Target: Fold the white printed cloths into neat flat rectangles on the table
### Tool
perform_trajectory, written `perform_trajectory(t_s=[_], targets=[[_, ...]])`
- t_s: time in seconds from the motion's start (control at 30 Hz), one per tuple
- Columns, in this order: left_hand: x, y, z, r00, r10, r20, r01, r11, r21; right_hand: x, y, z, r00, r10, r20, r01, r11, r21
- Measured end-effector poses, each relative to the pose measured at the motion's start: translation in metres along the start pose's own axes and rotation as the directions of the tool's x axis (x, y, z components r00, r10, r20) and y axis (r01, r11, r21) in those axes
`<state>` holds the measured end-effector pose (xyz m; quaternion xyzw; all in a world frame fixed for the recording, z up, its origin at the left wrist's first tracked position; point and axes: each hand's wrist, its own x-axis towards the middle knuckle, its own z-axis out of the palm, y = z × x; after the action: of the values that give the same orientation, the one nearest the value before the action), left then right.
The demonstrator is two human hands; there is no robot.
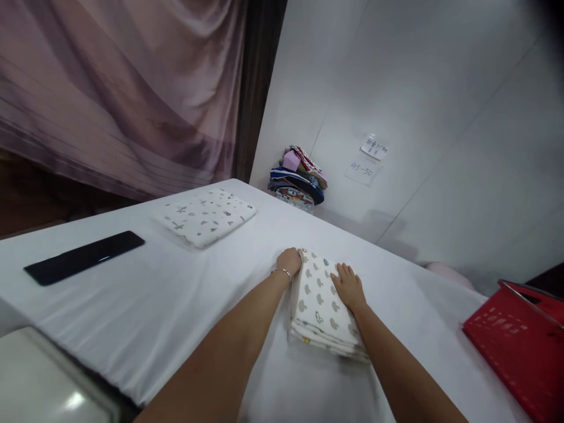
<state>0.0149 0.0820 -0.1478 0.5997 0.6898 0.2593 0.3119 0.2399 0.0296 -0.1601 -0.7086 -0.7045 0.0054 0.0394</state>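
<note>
A folded white cloth (324, 296) printed with grey mushroom-like shapes lies in several layers on the white-covered table. At its far left corner, my left hand (289, 261) is closed on the edge, and a thin bracelet circles that wrist. My right hand (349, 288) rests flat on the upper right of the cloth, fingers stretched out. Farther left is another folded white cloth (207, 217) with dark leaf-like prints, apart from both hands.
A long black flat object (83, 257) lies on the table's left side. Against the wall stands a pile of folded clothes (297, 179). At the right edge is a red bag or basket (515, 343) with a metal handle. A pink curtain (132, 88) hangs behind.
</note>
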Motion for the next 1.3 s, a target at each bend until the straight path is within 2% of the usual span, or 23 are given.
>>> perform_trajectory(t_s=[0.2, 0.33, 0.4, 0.47, 0.53, 0.57, 0.6, 0.63, 0.7, 0.83, 0.93, 1.0, 1.07, 1.13, 1.17, 1.23, 1.3], targets=[[0.022, -0.011, 0.001, 0.999, 0.021, 0.031, -0.021, 0.999, 0.025, 0.005, 0.001, 0.002, 0.999, 0.020, 0.035, -0.021, 1.000, 0.003], [0.009, -0.008, -0.009, 0.996, 0.086, 0.006, -0.087, 0.996, 0.023, 0.006, 0.002, -0.015, 0.990, 0.009, 0.142, -0.018, 0.998, 0.061], [-0.008, -0.002, -0.011, 0.990, 0.135, -0.037, -0.134, 0.991, 0.024, 0.001, 0.006, -0.022, 0.992, -0.009, 0.128, -0.002, 0.996, 0.089], [-0.027, 0.001, -0.006, 0.954, 0.293, -0.062, -0.289, 0.954, 0.075, -0.007, 0.013, -0.020, 0.997, -0.025, 0.067, 0.020, 0.996, 0.083], [-0.046, -0.002, 0.006, 0.863, 0.504, -0.015, -0.493, 0.850, 0.186, -0.017, 0.019, -0.011, 0.998, -0.037, 0.041, 0.034, 0.997, 0.065], [-0.054, -0.005, 0.013, 0.814, 0.580, 0.033, -0.569, 0.785, 0.244, -0.021, 0.021, -0.006, 0.998, -0.032, 0.054, 0.028, 0.997, 0.066], [-0.060, -0.009, 0.019, 0.782, 0.618, 0.085, -0.612, 0.734, 0.294, -0.024, 0.022, -0.002, 0.997, -0.021, 0.075, 0.015, 0.996, 0.083], [-0.065, -0.013, 0.025, 0.773, 0.622, 0.126, -0.624, 0.708, 0.332, -0.026, 0.022, 0.000, 0.996, -0.010, 0.092, 0.000, 0.993, 0.116], [-0.068, -0.020, 0.031, 0.783, 0.599, 0.166, -0.611, 0.692, 0.384, -0.027, 0.022, -0.003, 0.995, -0.001, 0.105, -0.026, 0.965, 0.262], [-0.063, -0.023, 0.029, 0.789, 0.587, 0.182, -0.606, 0.693, 0.391, -0.030, 0.027, -0.026, 0.993, 0.100, 0.066, -0.119, 0.749, 0.652], [-0.062, -0.024, 0.024, 0.788, 0.602, 0.131, -0.608, 0.727, 0.317, -0.050, 0.041, -0.038, 0.972, 0.225, 0.063, -0.195, 0.634, 0.748], [-0.064, -0.026, 0.021, 0.829, 0.558, 0.033, -0.547, 0.798, 0.254, -0.069, 0.051, -0.039, 0.954, 0.279, 0.107, -0.247, 0.536, 0.807], [-0.068, -0.027, 0.016, 0.900, 0.435, -0.032, -0.424, 0.889, 0.176, -0.090, 0.059, -0.036, 0.928, 0.308, 0.212, -0.325, 0.384, 0.864], [-0.073, -0.027, 0.011, 0.957, 0.289, -0.006, -0.287, 0.951, 0.114, -0.107, 0.066, -0.033, 0.896, 0.303, 0.325, -0.400, 0.230, 0.888], [-0.075, -0.026, 0.008, 0.972, 0.234, 0.027, -0.236, 0.967, 0.099, -0.113, 0.069, -0.030, 0.885, 0.287, 0.366, -0.425, 0.180, 0.887], [-0.077, -0.020, 0.004, 0.980, 0.186, 0.072, -0.192, 0.977, 0.091, -0.119, 0.073, -0.025, 0.880, 0.231, 0.415, -0.453, 0.147, 0.879], [-0.074, -0.012, 0.000, 0.977, 0.201, 0.073, -0.207, 0.975, 0.083, -0.119, 0.071, -0.018, 0.882, 0.160, 0.443, -0.462, 0.108, 0.880]])
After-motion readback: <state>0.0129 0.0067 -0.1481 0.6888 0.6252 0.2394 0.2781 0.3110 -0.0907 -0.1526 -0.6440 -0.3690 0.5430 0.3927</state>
